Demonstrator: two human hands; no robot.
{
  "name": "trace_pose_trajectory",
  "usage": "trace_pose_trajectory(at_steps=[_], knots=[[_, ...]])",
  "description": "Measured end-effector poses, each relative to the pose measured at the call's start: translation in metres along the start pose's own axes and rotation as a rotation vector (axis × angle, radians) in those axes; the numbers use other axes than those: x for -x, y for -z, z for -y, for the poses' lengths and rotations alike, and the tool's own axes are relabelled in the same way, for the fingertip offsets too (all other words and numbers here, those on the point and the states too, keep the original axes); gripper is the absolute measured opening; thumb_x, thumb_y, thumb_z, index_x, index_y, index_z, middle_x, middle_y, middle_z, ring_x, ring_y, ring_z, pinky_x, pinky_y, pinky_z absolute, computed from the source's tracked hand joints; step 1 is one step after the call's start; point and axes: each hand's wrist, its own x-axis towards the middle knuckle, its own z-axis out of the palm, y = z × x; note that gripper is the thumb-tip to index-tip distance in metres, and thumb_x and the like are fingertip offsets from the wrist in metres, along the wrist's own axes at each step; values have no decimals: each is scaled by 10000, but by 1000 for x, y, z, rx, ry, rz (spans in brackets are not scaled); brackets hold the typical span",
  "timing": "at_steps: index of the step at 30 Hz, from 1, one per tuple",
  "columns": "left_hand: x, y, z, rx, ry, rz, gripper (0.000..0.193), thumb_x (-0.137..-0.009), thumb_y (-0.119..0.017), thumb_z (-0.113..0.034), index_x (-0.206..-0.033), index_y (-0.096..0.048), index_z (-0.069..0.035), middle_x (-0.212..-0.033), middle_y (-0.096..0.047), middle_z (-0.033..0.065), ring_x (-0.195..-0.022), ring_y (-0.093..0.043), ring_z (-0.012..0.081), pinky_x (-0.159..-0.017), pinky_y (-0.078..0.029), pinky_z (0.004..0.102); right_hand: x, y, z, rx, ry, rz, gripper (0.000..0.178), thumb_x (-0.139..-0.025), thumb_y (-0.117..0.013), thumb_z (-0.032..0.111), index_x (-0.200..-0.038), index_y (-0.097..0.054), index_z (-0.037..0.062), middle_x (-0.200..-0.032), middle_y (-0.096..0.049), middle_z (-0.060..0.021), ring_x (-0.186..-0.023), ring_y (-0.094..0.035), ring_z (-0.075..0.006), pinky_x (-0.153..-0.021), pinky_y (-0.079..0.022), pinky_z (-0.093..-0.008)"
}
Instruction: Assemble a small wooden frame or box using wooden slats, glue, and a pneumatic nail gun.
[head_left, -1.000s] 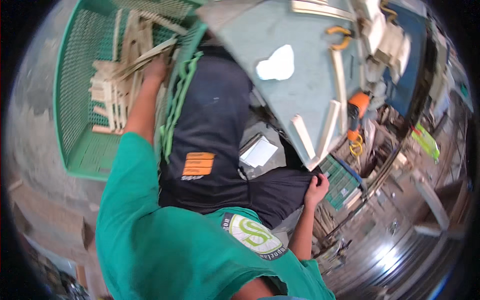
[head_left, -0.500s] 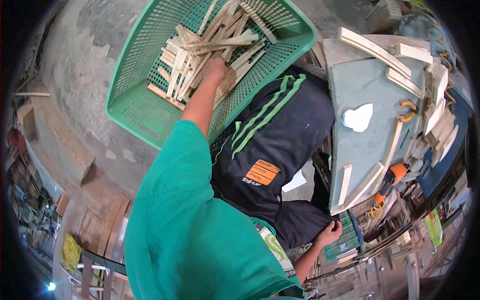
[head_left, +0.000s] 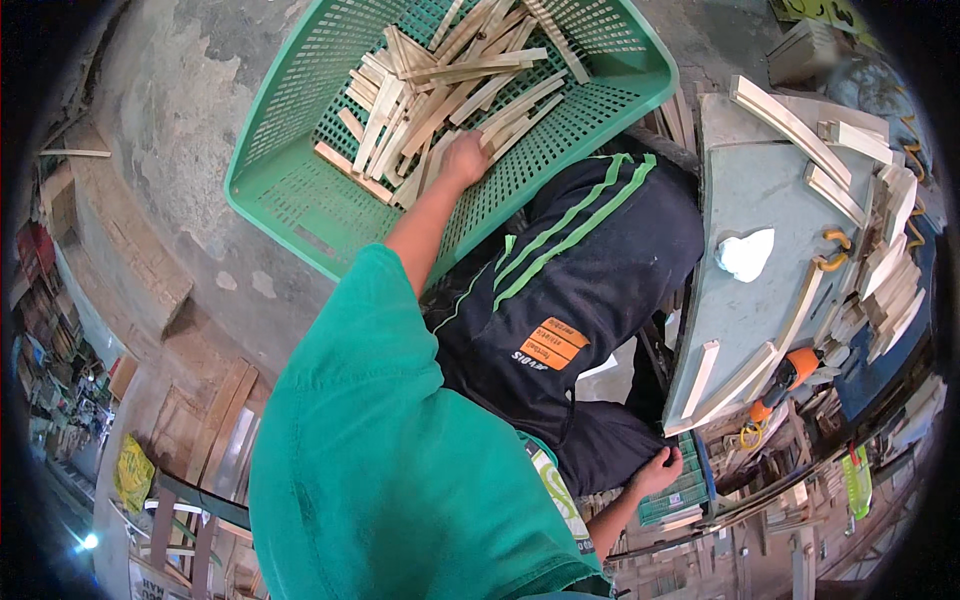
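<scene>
A green shirt [head_left: 370, 440] tops green-striped dark trousers [head_left: 605, 285].

Wood and concrete all round, live on my screen!
Left of the left hand [head_left: 465, 160], I see grey concrete floor [head_left: 190, 130] with pale worn patches, then a long wooden beam [head_left: 140, 245]; nearer me, flat boards [head_left: 222, 420] and a small bright light [head_left: 90, 541]. Up and right of the right hand [head_left: 657, 473] sits a blue-grey tabletop [head_left: 725, 320]; beyond that hand, timber [head_left: 803, 562] clutters the floor.
</scene>
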Motion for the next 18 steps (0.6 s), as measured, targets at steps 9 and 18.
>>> trace_pose_trajectory(at_steps=[9,18], knots=[[-19,10,-5,558,283,380,415,-900,-629,-330,-1084,-632,42,-1043,-687,270,-1005,-651,434,-853,-510,496,2,5,5,12,-30,-12,332,-910,-660,198,-1140,-651,-42,-1148,-637,-212,-1056,-596,-373,-947,-469,-448],[-5,-6,-1,104,95,121,534,-933,-556,-451,-1146,-635,32,-1045,-664,309,-1002,-624,481,-890,-484,518,3,5,8,20,13,-12,336,-911,-658,197,-1136,-648,-52,-1122,-644,-220,-1038,-602,-371,-930,-479,-442]])
